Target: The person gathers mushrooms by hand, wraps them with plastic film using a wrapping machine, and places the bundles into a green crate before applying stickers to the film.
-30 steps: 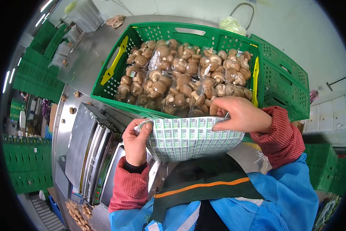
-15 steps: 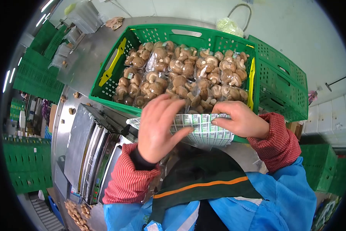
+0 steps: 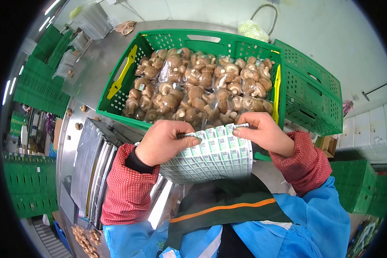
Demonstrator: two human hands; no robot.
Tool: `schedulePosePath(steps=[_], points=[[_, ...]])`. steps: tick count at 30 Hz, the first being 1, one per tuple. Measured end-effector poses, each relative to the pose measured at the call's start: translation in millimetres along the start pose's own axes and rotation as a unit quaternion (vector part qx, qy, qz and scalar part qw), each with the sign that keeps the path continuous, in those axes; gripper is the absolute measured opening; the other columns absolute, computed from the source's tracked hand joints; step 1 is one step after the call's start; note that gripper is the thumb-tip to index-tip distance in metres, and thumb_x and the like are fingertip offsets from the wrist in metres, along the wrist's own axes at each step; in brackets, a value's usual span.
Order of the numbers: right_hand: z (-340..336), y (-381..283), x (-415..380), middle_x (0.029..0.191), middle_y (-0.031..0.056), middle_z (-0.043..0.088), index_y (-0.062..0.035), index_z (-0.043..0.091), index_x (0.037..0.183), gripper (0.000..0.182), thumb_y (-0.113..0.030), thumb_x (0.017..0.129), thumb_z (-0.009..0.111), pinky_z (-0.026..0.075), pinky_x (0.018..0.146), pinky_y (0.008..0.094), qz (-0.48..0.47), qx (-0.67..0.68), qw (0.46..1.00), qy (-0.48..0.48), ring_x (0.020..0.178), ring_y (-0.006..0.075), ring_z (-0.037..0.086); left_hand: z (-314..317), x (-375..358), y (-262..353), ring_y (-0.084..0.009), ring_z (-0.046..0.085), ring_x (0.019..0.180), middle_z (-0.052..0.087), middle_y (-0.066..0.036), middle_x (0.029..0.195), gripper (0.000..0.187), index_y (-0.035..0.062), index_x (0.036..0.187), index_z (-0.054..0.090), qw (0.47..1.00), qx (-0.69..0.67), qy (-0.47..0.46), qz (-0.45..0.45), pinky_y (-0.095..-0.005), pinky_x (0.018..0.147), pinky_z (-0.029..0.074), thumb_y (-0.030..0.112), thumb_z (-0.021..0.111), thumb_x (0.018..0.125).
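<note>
A sheet of small green-and-white labels [image 3: 215,155] hangs between my hands, in front of my chest. My left hand [image 3: 165,142] pinches its upper left edge between thumb and fingers. At the upper right corner, my right hand [image 3: 262,132] grips the sheet the same way. Just beyond the hands is a green crate [image 3: 240,46] with yellow handles. Clear-wrapped packs of brown mushrooms [image 3: 169,98] fill it in rows, and a few packs carry a small label. The sheet and hands hide part of the crate's near edge.
A metal wrapping machine [image 3: 90,163] stands at the left on the steel table [image 3: 88,71]. Loose mushrooms [image 3: 86,241] lie at the lower left. Stacked green crates [image 3: 311,94] are at the right. A cabbage [image 3: 252,30] sits behind the crate.
My left hand has come down onto the sheet's edge and closed on it. The sheet now shows its label side more fully, tilted toward me. My right hand still holds its corner.
</note>
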State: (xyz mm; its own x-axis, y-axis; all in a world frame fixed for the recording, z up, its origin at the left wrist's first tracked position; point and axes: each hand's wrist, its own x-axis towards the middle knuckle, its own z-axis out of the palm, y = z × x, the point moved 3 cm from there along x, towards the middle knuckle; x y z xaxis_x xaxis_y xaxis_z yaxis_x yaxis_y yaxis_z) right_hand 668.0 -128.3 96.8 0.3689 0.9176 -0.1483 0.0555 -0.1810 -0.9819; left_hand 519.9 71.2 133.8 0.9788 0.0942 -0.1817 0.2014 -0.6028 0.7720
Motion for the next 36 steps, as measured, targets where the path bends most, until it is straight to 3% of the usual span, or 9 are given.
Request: schedulePosePath(steps=[2,9,14,18,21,24,30,33,36], points=[[-1,2,6,0.08,-0.0005,0.06,0.001,0.059,0.085,0.009,-0.007,0.089,0.06,0.044,0.068,0.0211,0.036,0.05,0.998,-0.018,0.077,0.0037,0.053,-4,-4,-2,-0.0101,0.054,0.065,0.06,-0.006,0.071,0.018,-0.0011,0.086,0.064,1.0,0.004,0.021,-0.001,-0.0265,0.061,0.044,0.013,0.073,0.079],[11,-1,22,0.08,-0.0011,0.057,0.0015,0.059,0.088,0.01,-0.008,0.088,0.061,0.042,0.068,0.0216,0.001,0.119,0.993,0.008,0.076,0.004,0.05,-4,-21,-14,-0.0157,0.057,0.068,0.06,-0.007,0.075,0.016,0.0,0.085,0.061,0.996,0.011,0.079,0.028,-0.029,0.063,0.045,0.006,0.073,0.076],[16,-6,29,0.085,0.0009,0.058,0.0016,0.058,0.093,0.01,-0.006,0.088,0.061,0.043,0.069,0.0221,-0.016,0.051,0.998,-0.02,0.08,0.0048,0.052,-5,-26,-16,-0.0189,0.058,0.069,0.059,-0.007,0.075,0.016,0.0007,0.084,0.06,0.996,0.031,0.085,0.014,-0.0289,0.064,0.046,0.003,0.072,0.075],[20,-7,32,0.084,0.0014,0.057,0.0016,0.057,0.096,0.012,-0.005,0.087,0.061,0.043,0.068,0.0217,-0.06,0.004,0.998,-0.017,0.079,0.0047,0.052,-4,-26,-21,-0.0169,0.058,0.069,0.059,-0.007,0.075,0.015,0.0003,0.084,0.06,0.995,0.016,0.093,0.027,-0.0285,0.064,0.046,0.003,0.072,0.075],[27,-15,32,0.08,0.0008,0.057,0.0018,0.058,0.093,0.01,-0.005,0.086,0.063,0.042,0.065,0.0215,-0.054,0.09,0.994,-0.019,0.075,0.0049,0.051,-5,-25,-31,-0.0151,0.059,0.07,0.06,-0.007,0.075,0.015,0.0,0.083,0.06,0.996,-0.014,0.081,0.016,-0.028,0.064,0.046,0.002,0.072,0.074],[24,-3,34,0.077,0.0004,0.057,0.0019,0.058,0.09,0.01,-0.004,0.085,0.064,0.041,0.062,0.0217,-0.029,0.073,0.997,-0.021,0.071,0.0053,0.05,-6,-25,-34,-0.0132,0.058,0.071,0.061,-0.006,0.075,0.015,-0.0001,0.083,0.06,0.997,-0.023,0.078,0.001,-0.0272,0.065,0.046,0.003,0.072,0.075],[20,-7,34,0.074,0.001,0.057,0.0026,0.059,0.094,0.014,-0.01,0.088,0.061,0.041,0.061,0.0225,-0.048,-0.081,0.995,0.016,0.069,0.0051,0.049,-9,-26,-36,-0.0082,0.054,0.071,0.06,-0.003,0.075,0.013,0.0001,0.086,0.063,0.997,-0.069,0.031,-0.023,-0.0255,0.066,0.045,0.009,0.071,0.081],[21,-8,32,0.076,0.0005,0.058,0.0019,0.059,0.097,0.015,-0.012,0.09,0.058,0.041,0.061,0.0228,-0.057,-0.076,0.995,0.019,0.07,0.0049,0.05,-12,-26,-34,-0.0072,0.053,0.072,0.06,-0.001,0.076,0.014,0.0,0.088,0.064,0.995,-0.093,0.003,-0.038,-0.0251,0.067,0.044,0.012,0.069,0.084],[30,-8,35,0.078,-0.0007,0.058,0.0007,0.059,0.095,0.011,-0.008,0.089,0.059,0.042,0.062,0.0223,-0.016,0.081,0.997,0.013,0.071,0.0043,0.051,-13,-27,-31,-0.0074,0.053,0.074,0.06,-0.001,0.077,0.014,-0.0003,0.09,0.064,0.994,-0.096,-0.01,-0.043,-0.0248,0.068,0.044,0.013,0.067,0.086]])
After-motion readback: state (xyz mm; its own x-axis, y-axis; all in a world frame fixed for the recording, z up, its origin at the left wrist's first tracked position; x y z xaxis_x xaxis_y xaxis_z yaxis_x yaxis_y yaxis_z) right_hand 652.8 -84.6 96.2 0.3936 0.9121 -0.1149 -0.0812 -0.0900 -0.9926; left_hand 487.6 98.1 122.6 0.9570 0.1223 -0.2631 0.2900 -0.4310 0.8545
